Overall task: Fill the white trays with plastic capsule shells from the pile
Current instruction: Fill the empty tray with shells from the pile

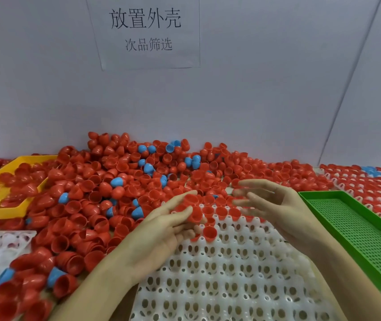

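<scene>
My left hand (171,218) has its grip closed on a few red shells (193,210), my right hand (270,202) is open, so I should seat each shell mouth-up in the white tray (231,274), row by row.

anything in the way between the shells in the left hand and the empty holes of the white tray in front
Nothing visible. The left hand holds red shells right over the white tray, whose nearer holes lie open. Only the far row already has shells seated.

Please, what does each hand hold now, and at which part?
The left hand holds red capsule shells, pinched by their outer walls between thumb and fingers. The right hand is open; blur hides whether it holds anything.
</scene>
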Action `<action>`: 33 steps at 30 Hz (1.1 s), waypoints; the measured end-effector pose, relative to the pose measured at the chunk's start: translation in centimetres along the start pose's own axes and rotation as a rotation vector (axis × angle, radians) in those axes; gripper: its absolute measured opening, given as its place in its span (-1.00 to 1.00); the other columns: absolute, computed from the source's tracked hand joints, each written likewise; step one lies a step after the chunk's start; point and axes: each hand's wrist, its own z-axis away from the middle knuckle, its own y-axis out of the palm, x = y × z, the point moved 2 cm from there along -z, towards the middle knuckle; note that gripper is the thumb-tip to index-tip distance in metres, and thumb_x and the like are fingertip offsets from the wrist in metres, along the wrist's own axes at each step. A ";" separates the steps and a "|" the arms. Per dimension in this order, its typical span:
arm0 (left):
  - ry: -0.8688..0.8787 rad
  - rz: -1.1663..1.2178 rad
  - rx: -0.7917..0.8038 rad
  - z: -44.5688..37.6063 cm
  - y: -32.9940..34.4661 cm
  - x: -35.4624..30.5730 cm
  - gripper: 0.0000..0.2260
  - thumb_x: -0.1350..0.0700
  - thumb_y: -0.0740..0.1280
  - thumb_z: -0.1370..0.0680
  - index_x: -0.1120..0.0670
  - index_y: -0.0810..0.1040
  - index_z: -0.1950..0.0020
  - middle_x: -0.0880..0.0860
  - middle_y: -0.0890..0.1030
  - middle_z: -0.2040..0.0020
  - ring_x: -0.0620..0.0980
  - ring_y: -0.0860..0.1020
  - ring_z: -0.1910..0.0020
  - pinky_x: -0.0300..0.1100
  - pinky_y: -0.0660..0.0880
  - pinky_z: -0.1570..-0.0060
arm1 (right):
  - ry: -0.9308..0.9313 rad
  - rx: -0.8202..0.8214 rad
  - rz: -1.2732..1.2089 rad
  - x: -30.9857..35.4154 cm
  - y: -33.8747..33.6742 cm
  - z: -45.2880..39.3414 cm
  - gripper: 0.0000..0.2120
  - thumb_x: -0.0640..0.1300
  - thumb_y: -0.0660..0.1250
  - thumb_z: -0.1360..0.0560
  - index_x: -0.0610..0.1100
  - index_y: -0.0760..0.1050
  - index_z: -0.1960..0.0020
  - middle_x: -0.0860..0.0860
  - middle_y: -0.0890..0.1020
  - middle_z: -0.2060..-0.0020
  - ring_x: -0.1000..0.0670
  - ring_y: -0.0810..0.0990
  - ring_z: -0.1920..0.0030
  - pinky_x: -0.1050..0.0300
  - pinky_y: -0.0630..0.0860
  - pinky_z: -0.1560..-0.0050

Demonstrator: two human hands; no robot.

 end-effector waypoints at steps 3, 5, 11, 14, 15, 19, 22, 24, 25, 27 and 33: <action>-0.029 0.024 0.083 0.3 0.4 0.1 -0.65 0.16 0.33 -0.67 -0.02 0.56 -0.47 0.23 0.68 -0.15 0.08 0.63 -0.03 -0.15 0.60 -0.07 | -0.118 0.192 0.246 1.2 2.1 0.8 -0.77 -0.18 0.43 -0.63 -0.01 0.68 -0.26 -0.05 0.74 -0.17 -0.09 0.74 -0.16 0.10 0.68 -0.14; -0.033 -0.020 0.147 0.5 0.8 0.1 -0.69 0.11 0.31 -0.69 -0.02 0.59 -0.43 0.22 0.67 -0.12 0.05 0.61 0.03 -0.17 0.57 0.01 | -0.198 0.246 0.377 1.4 3.6 1.2 -0.78 -0.15 0.47 -0.61 0.03 0.69 -0.23 0.02 0.74 -0.15 -0.06 0.73 -0.14 0.08 0.70 -0.08; 0.084 -0.216 0.029 0.2 2.1 1.4 -0.69 -0.19 0.20 -0.67 -0.21 0.57 -0.37 0.05 0.52 0.30 -0.05 0.48 0.34 -0.25 0.43 0.35 | -0.277 0.179 0.569 0.5 4.6 1.6 -0.79 -0.08 0.50 -0.58 0.16 0.69 -0.17 0.10 0.64 0.08 -0.04 0.64 0.10 0.00 0.64 0.08; 0.120 -0.228 0.022 0.2 2.2 1.8 -0.68 -0.25 0.20 -0.66 -0.25 0.55 -0.36 0.00 0.42 0.38 -0.05 0.40 0.42 -0.27 0.40 0.40 | -0.272 0.214 0.565 0.5 4.4 1.5 -0.82 -0.07 0.47 -0.60 0.14 0.69 -0.17 0.11 0.64 -0.09 -0.06 0.65 -0.03 0.13 0.62 0.05; 0.121 -0.230 0.029 0.2 2.3 1.8 -0.67 -0.26 0.19 -0.65 -0.25 0.55 -0.36 -0.01 0.42 0.39 -0.05 0.39 0.43 -0.27 0.39 0.41 | -0.263 0.242 0.555 0.5 4.3 1.4 -0.83 -0.09 0.45 -0.62 0.11 0.70 -0.16 0.09 0.65 -0.13 -0.07 0.66 -0.08 0.14 0.61 0.03; 0.113 -0.270 0.039 0.3 2.5 1.9 -0.68 -0.29 0.21 -0.63 -0.26 0.54 -0.33 0.07 0.55 0.32 -0.01 0.49 0.39 -0.21 0.42 0.41 | -0.219 0.305 0.479 0.5 4.2 1.2 -0.85 -0.06 0.39 -0.66 0.04 0.73 -0.13 0.03 0.73 -0.10 0.01 0.68 0.03 0.20 0.58 0.10; 0.144 -0.414 -0.048 0.2 2.2 1.7 -0.70 -0.27 0.17 -0.65 -0.25 0.47 -0.34 0.09 0.68 0.20 0.07 0.58 0.36 -0.21 0.46 0.42 | -0.201 0.175 0.529 0.2 3.0 0.7 -0.86 -0.05 0.41 -0.63 0.06 0.74 -0.11 0.09 0.74 -0.04 0.00 0.70 0.07 0.12 0.65 0.05; 0.208 -0.502 -0.149 0.2 1.8 1.5 -0.77 -0.16 0.19 -0.69 -0.18 0.48 -0.31 0.07 0.69 0.20 0.06 0.59 0.36 -0.24 0.48 0.40 | -0.218 0.106 0.665 -0.2 2.0 0.3 -0.85 -0.14 0.43 -0.62 0.02 0.76 -0.10 0.18 0.74 -0.04 0.05 0.72 -0.02 0.09 0.67 -0.05; 0.241 -0.545 -0.188 0.1 1.6 1.5 -0.82 -0.08 0.21 -0.71 -0.15 0.51 -0.27 0.06 0.69 0.20 0.04 0.60 0.37 -0.25 0.50 0.37 | -0.239 0.094 0.762 -0.5 1.7 0.1 -0.84 -0.18 0.44 -0.62 -0.01 0.76 -0.10 0.21 0.73 -0.04 0.11 0.71 -0.06 0.12 0.66 -0.09; 0.283 -0.628 -0.232 0.2 1.4 1.5 -0.87 0.03 0.25 -0.71 -0.10 0.56 -0.21 0.04 0.69 0.20 0.00 0.61 0.38 -0.18 0.58 0.30 | -0.286 0.118 0.918 -0.8 1.7 -0.1 -0.83 -0.22 0.43 -0.62 -0.03 0.76 -0.12 0.25 0.70 -0.07 0.20 0.68 -0.10 0.20 0.62 -0.15; 0.298 -0.783 -0.255 0.3 1.3 1.6 -0.85 0.08 0.28 -0.70 -0.09 0.64 -0.07 -0.04 0.68 0.19 0.05 0.62 0.28 -0.12 0.62 0.21 | -0.285 0.253 0.998 -1.3 2.1 0.0 -0.79 -0.20 0.40 -0.65 0.02 0.75 -0.16 0.31 0.69 -0.14 0.30 0.63 -0.17 0.34 0.53 -0.24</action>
